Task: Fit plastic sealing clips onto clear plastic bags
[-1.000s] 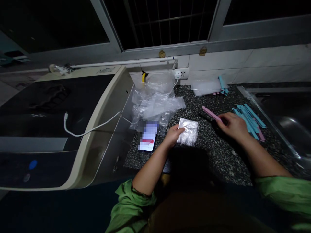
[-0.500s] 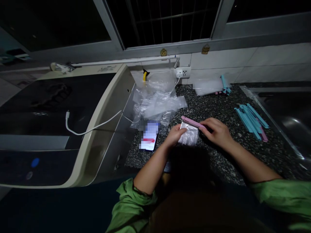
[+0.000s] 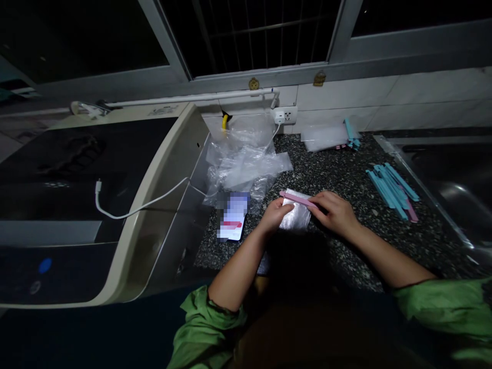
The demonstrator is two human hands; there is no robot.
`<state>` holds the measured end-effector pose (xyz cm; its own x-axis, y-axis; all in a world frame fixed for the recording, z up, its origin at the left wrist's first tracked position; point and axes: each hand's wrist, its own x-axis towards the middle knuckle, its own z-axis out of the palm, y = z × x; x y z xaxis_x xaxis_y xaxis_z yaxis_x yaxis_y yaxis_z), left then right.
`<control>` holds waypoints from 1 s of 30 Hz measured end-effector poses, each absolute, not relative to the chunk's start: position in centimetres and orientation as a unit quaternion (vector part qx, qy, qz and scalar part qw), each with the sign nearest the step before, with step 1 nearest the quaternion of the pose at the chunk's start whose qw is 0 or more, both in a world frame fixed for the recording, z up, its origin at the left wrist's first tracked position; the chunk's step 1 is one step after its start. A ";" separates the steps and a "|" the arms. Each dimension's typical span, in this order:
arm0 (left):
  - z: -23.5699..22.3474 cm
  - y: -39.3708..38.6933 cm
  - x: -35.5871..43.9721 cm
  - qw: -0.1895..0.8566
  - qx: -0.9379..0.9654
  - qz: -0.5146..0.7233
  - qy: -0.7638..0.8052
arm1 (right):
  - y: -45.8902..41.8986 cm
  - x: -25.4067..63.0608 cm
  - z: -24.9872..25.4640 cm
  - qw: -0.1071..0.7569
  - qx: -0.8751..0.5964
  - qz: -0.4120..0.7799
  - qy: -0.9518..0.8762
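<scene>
My left hand (image 3: 274, 215) is closed on the left side of a small clear plastic bag (image 3: 295, 219), thumb on its face. A pink bag clip (image 3: 299, 199) lies across the bag near the top, with a strip of plastic showing above it. My right hand (image 3: 333, 212) pinches the right end of the clip between thumb and fingers. Whether the clip is fastened I cannot tell. Right of my hands, several blue bag clips (image 3: 389, 187) lie in a loose pile with a pink one among them.
A lit phone (image 3: 233, 218) lies left of my hands, before a heap of clear plastic bags (image 3: 246, 164). Flat bags with clips (image 3: 326, 137) rest by the wall. A washing machine (image 3: 154, 205) stands left, a sink (image 3: 453, 189) right. A white cable (image 3: 142, 211) trails over the machine.
The pink clip now sits lower across the bag, with plastic showing above it; before, it was at the bag's top edge. The whole view has shifted slightly.
</scene>
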<state>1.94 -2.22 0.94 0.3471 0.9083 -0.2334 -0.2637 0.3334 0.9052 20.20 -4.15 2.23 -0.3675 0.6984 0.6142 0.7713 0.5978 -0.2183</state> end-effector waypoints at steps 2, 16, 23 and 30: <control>1.0 -2.3 1.9 0.721 0.408 0.410 0.382 | -4.2 20.2 2.2 0.344 -0.442 -0.061 -0.826; 1.3 -2.4 2.1 0.696 0.418 0.407 0.418 | -4.3 20.0 1.8 0.335 -0.446 -0.062 -0.828; 1.1 -2.2 1.9 0.686 0.409 0.433 0.417 | -4.0 19.6 2.6 0.326 -0.439 -0.056 -0.835; 0.8 -1.9 1.7 0.668 0.420 0.451 0.417 | -3.4 18.1 3.0 0.340 -0.433 -0.040 -0.834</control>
<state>1.72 -1.92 0.75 0.2457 0.9527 -0.1791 -0.2525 0.2413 0.9370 18.14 -3.41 3.02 -0.3945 0.6944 0.6018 0.7490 0.6224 -0.2272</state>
